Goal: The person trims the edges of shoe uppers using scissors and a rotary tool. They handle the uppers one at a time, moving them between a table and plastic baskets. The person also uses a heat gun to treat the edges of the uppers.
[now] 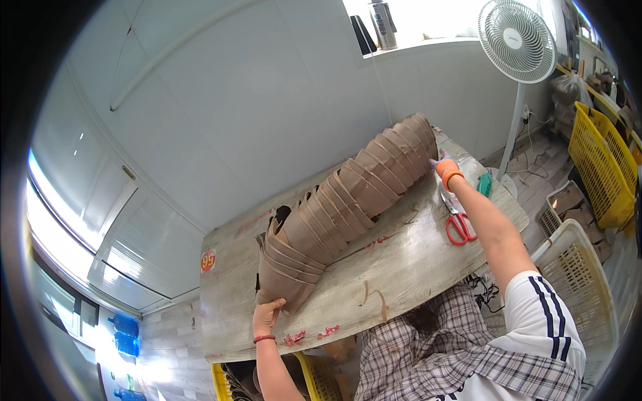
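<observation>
Across the wooden table (401,270) lies a long row of nested brown pieces (346,195), which look like leather or fabric shoe uppers, bending towards the near left. My left hand (267,316), with a red bead bracelet at the wrist, grips the edge of the nearest piece, thumb on top. At the far right end, my right hand (445,164) touches or nearly touches the last piece; it wears a glove with an orange cuff, and its fingers are partly hidden. Red-handled scissors (457,225) lie beside my right forearm. Just beyond that forearm is a green tool (484,184), perhaps a cutter.
A white pedestal fan (516,40) stands beyond the table's right end. Yellow crates (602,170) and a pale plastic basket (577,280) are on the right. Another yellow crate (311,376) sits below the front edge. A steel flask (383,25) stands on the windowsill.
</observation>
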`<state>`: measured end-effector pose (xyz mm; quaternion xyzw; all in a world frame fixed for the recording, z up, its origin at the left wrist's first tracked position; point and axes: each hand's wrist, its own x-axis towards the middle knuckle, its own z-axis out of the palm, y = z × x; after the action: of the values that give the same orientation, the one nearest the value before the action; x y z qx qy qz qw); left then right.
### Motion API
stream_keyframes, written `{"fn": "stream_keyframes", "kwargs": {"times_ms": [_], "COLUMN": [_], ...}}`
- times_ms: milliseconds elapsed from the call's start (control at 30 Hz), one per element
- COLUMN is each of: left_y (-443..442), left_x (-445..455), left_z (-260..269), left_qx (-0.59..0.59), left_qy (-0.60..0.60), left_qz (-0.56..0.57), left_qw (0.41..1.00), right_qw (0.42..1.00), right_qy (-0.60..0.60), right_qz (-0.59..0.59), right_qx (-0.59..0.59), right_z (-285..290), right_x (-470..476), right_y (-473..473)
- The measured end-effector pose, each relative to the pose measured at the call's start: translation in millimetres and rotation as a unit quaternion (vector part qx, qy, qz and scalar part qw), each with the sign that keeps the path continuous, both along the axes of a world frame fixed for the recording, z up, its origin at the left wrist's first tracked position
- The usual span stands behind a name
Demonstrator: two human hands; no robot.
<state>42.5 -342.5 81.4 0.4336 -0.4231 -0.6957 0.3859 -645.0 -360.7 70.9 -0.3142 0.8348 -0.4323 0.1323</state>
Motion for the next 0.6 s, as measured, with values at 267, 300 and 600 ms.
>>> {"fn": "stream_keyframes", "kwargs": {"times_ms": [267, 300, 600], "left_y": [13, 8, 0], "left_x": [1, -14, 21], "left_z": [10, 7, -11], "left_qx": [-0.082, -0.088, -0.043], "left_qy": [-0.009, 0.004, 0.093], "left_qz": [-0.059, -0.079, -0.05], "left_qw": [0.995, 0.993, 0.993], "right_qw": [0.972, 0.978, 0.952], "right_qy": [-0.148, -0.119, -0.231], "right_qz": [0.054, 0.06, 0.156], "right_qx": [-0.178, -0.159, -0.127], "right_z": [71, 62, 23], "right_x": [4, -27, -65], "right_y": [0, 18, 126]}}
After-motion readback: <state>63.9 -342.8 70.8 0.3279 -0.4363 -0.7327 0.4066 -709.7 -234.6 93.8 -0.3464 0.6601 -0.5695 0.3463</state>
